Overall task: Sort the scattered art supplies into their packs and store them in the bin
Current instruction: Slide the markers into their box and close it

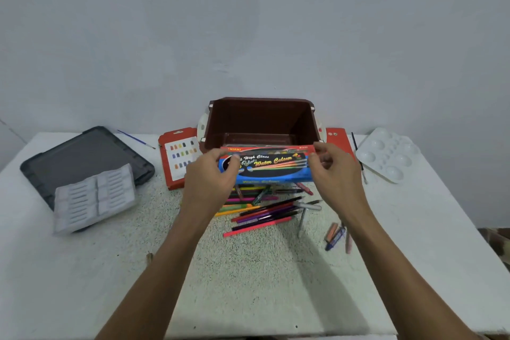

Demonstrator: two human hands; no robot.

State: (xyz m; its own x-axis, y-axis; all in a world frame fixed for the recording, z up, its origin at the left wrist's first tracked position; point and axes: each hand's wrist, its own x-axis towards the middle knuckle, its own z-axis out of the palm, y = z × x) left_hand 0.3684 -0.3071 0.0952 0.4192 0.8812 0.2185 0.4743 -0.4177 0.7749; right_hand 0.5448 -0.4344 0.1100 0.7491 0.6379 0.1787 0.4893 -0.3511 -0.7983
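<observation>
We pinch the water colour pack at both ends, left hand and right hand, its long axis crosswise, just before the bin beyond our hands.

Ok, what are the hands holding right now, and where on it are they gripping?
Both hold the blue water colour box: the left hand pinches its left end, the right hand its right end.
</observation>
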